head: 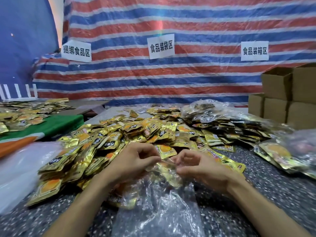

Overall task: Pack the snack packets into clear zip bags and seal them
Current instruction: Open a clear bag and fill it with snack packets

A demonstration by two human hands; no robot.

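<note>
The clear zip bag (pixel 162 211) lay on the speckled counter (pixel 273 194) right in front of the person, its mouth lifted toward the pile. Gold snack packets (pixel 171 175) sat inside its upper part. The left grip (pixel 135 161) pinched the bag's top edge between thumb and fingertips, and the right grip (pixel 200 166) pinched the same edge just beside it. Behind them spread a loose heap of gold packets (pixel 136 132). To the right lay filled clear bags (pixel 280 156) holding more packets, with open cardboard boxes (pixel 280 100) stacked beyond. A pale plastic sheet (pixel 20 168) rested at the left. A striped tarp (pixel 153 74) carrying paper signs (pixel 161 46) hung behind.
</note>
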